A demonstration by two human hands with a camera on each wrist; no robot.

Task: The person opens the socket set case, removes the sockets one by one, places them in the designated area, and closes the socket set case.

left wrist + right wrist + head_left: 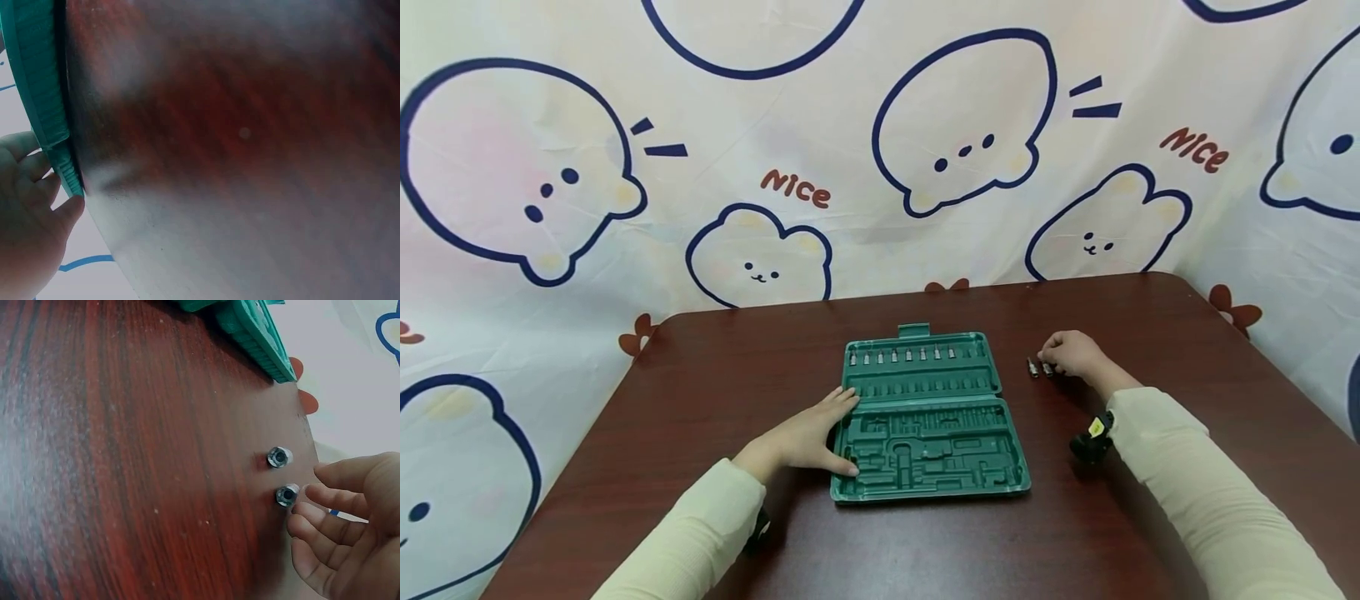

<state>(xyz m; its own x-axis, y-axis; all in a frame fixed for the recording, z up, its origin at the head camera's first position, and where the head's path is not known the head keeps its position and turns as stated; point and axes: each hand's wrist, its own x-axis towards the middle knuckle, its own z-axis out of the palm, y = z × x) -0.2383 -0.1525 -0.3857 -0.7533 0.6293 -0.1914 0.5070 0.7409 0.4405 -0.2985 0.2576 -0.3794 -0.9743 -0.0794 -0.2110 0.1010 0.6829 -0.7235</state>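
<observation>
A green tool case (929, 417) lies open in the middle of the dark wooden table (715, 375). A row of several small bits (902, 356) stands in its far half, and the moulded near half shows no tools. My left hand (816, 433) rests on the case's left edge with straight fingers; the left wrist view shows the fingertips (69, 209) against the case edge (44, 106). Two small metal sockets (1040, 367) lie on the table to the right of the case. My right hand (1070, 353) is just beside them. In the right wrist view its loosely bent fingers (340, 509) reach the nearer socket (287, 495), and the other socket (279, 457) lies apart.
A cloth backdrop (880, 150) printed with cartoon animals hangs behind the table and at both sides. The table's far edge runs close behind the case. Bare wood lies to the left of the case, in front of it, and at the far right.
</observation>
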